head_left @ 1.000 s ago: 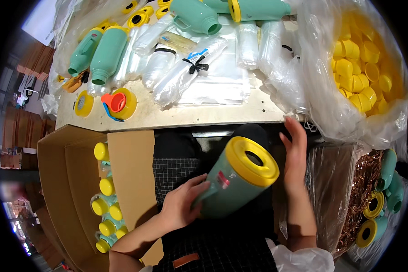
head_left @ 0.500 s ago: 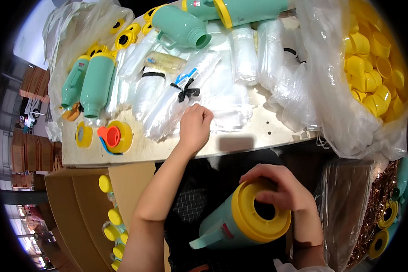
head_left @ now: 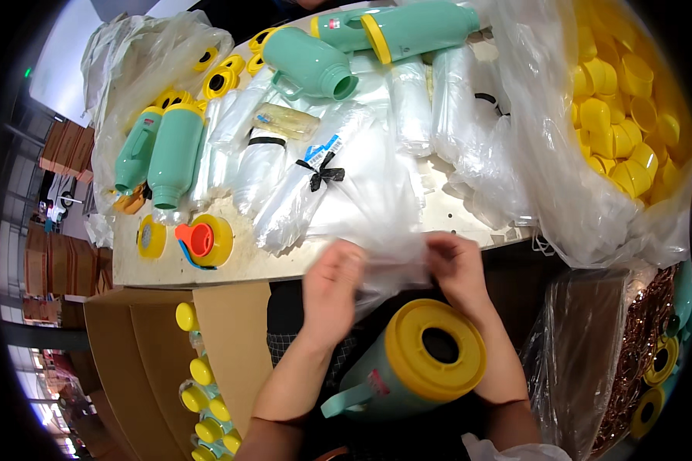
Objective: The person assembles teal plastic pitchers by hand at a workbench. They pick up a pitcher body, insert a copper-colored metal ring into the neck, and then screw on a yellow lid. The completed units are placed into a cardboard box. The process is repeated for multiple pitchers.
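Note:
My left hand [head_left: 332,288] and my right hand [head_left: 455,265] pinch a thin clear plastic bag [head_left: 396,260] between them at the table's near edge. Motion smears the film, and it merges with the flat bags behind it. Below my hands, a mint-green thermos jug [head_left: 377,384] rests in my lap, tilted, its yellow ring-shaped end [head_left: 407,353] turned up with a dark round opening in it. Neither hand touches the jug. Just beyond, a bundle of clear bags [head_left: 296,196] tied with a black strip lies on the table [head_left: 265,269].
More green jugs lie at the back [head_left: 419,32] and stand at the left [head_left: 175,157]. A red scoop-like piece [head_left: 200,240] sits on a yellow ring. Yellow cups [head_left: 630,131] fill a big plastic sack at right. Below left is a cardboard box [head_left: 158,346] beside yellow-capped items [head_left: 200,370].
My right hand has let go of the jug and risen to the table edge. My left hand has drawn back toward me, and a bag is now stretched between both hands.

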The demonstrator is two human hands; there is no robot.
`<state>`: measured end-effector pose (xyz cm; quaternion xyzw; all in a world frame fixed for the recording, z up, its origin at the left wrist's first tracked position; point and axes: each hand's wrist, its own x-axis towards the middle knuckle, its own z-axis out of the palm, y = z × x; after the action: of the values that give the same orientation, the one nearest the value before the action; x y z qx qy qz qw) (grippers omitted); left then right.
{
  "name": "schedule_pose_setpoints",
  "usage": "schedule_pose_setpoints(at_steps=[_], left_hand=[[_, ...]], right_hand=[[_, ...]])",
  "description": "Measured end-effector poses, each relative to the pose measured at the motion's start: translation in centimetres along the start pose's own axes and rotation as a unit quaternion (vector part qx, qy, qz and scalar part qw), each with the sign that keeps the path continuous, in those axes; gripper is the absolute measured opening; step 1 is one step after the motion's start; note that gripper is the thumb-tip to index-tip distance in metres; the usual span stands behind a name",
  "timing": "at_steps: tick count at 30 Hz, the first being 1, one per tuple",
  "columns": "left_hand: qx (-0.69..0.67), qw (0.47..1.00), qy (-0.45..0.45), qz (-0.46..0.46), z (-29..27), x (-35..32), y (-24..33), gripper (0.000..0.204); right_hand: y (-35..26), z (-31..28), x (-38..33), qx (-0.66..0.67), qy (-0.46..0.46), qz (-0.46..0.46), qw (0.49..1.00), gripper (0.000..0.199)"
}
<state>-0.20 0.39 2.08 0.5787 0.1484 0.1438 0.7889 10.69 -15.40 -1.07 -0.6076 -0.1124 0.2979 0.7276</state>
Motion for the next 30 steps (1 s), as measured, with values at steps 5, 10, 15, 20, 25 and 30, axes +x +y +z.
schedule_pose_setpoints(at_steps=[5,10,15,20,25,30], left_hand=[[0.047,0.998,0.027,0.03,-0.7,-2.1,0.3,0.012],[0.072,0.982,-0.133,-0.113,-4.5,-2.2,0.8,0.011],[0.105,0.994,-0.012,-0.035,-4.5,-4.9,0.9,0.004],[0.471,0.876,0.073,0.07,-7.8,-14.8,1.5,0.06],[0.424,0.878,0.179,-0.133,-9.2,-23.8,-2.0,0.061],[0.494,0.821,0.273,0.085,-12.6,-28.4,-3.3,0.047]], right_hand=[[-0.1,-1.7,-1.8,-0.275,-0.02,-0.103,0.956,0.016],[3.4,-5.1,-2.2,0.283,0.269,-0.069,0.918,0.013],[5.3,0.3,-8.8,-0.252,0.295,-0.339,0.857,0.019],[10.9,2.6,-18.3,-0.261,0.008,-0.31,0.914,0.024],[11.6,5.2,-22.1,-0.269,-0.202,-0.032,0.941,0.071],[8.5,9.7,-20.2,-0.196,-0.285,-0.024,0.938,0.101]])
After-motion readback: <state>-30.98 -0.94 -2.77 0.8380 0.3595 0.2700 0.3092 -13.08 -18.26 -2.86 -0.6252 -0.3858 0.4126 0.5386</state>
